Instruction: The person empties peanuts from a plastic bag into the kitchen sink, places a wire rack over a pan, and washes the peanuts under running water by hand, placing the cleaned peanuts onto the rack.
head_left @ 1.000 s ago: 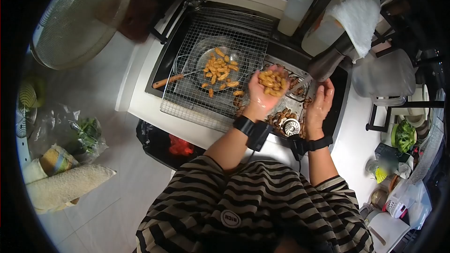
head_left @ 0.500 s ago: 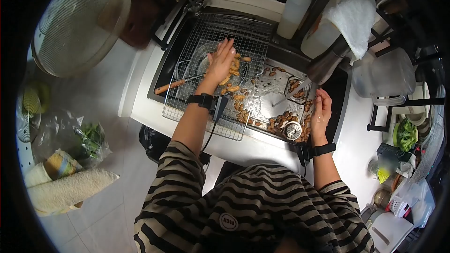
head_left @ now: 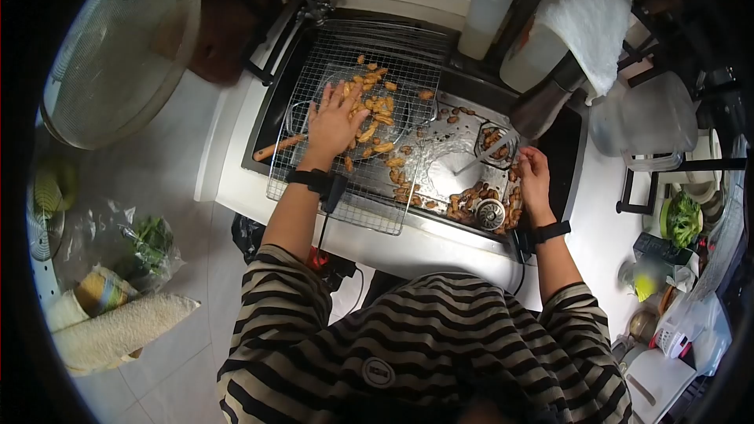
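Head view: the left hand [head_left: 333,129] is spread palm-down at the edge of peanuts [head_left: 382,106] on a wire rack [head_left: 412,47] over the sink [head_left: 436,184]. The right hand's [head_left: 535,180] fingers curl; whether they pinch anything, I cannot tell. Darker peanuts [head_left: 465,199] surround the drain strainer [head_left: 490,214].

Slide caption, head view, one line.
Left hand spread at the edge of tan unshelled peanuts on a silver wire-mesh rack; right hand by the rectangular stainless-steel sink.
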Action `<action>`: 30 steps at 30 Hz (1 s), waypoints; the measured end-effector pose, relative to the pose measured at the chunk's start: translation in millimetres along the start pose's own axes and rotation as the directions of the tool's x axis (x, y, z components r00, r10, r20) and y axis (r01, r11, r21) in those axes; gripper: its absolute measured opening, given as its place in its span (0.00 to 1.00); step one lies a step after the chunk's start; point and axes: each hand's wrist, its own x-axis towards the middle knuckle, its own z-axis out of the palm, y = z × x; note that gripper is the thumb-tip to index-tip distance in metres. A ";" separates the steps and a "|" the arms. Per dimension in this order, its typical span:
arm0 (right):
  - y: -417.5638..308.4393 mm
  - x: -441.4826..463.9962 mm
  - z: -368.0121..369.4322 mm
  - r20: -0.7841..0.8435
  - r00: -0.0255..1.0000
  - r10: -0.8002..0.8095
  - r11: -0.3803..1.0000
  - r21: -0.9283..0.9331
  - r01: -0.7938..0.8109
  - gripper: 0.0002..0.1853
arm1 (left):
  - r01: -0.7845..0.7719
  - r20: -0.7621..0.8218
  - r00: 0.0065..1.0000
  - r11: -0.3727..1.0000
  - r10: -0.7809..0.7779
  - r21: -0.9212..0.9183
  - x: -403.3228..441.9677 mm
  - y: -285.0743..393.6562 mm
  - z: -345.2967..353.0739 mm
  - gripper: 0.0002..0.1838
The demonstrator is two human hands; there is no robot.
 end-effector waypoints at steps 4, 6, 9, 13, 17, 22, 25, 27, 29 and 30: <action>27.4 30.3 -9.1 0.051 0.998 0.042 0.982 -0.186 -0.032 0.10 | 0.152 0.002 0.988 0.978 -0.153 -0.142 -6.5 -1.3 -0.6 0.28; 14.3 38.2 -18.0 0.095 0.965 0.246 0.963 -0.137 -0.232 0.09 | 0.190 -0.022 0.980 0.966 -0.197 -0.178 -9.3 -12.0 9.2 0.26; 30.8 63.0 -21.1 0.090 0.968 0.233 0.953 -0.220 -0.209 0.09 | 0.215 -0.061 0.970 0.950 -0.234 -0.227 -14.6 -21.4 18.8 0.24; 38.5 86.8 -26.3 0.065 0.956 0.285 0.924 -0.286 -0.256 0.12 | 0.122 -0.148 0.971 0.920 -0.188 -0.371 -19.2 -20.7 21.5 0.25; 90.1 112.3 -29.0 0.174 0.957 0.233 0.724 -0.688 -0.051 0.17 | 0.227 -0.045 0.969 0.942 -0.245 -0.247 -26.4 -17.9 25.2 0.29; 191.2 134.0 -31.0 0.280 0.905 0.321 0.363 -0.919 0.156 0.27 | 0.084 -0.330 0.923 0.939 -0.199 -0.332 -40.2 30.8 -22.7 0.26; 136.1 98.2 -19.4 0.092 0.866 0.491 0.266 -0.963 -0.049 0.30 | -0.062 -0.324 0.937 0.853 -0.129 -0.519 -51.0 68.8 -33.6 0.23; 177.8 96.4 -16.6 0.095 0.870 0.485 0.256 -0.966 -0.037 0.32 | -0.169 -0.299 0.954 0.792 -0.017 -0.586 -60.4 93.0 -43.3 0.21; 295.4 108.6 -20.0 0.181 0.928 0.325 0.272 -0.958 0.092 0.34 | -0.229 -0.297 0.955 0.709 0.030 -0.667 -71.0 114.8 -46.9 0.19; 264.0 99.2 -14.4 0.295 0.896 0.331 0.604 -0.796 0.039 0.35 | -0.255 -0.294 0.954 0.661 0.053 -0.706 -75.0 122.5 -46.4 0.17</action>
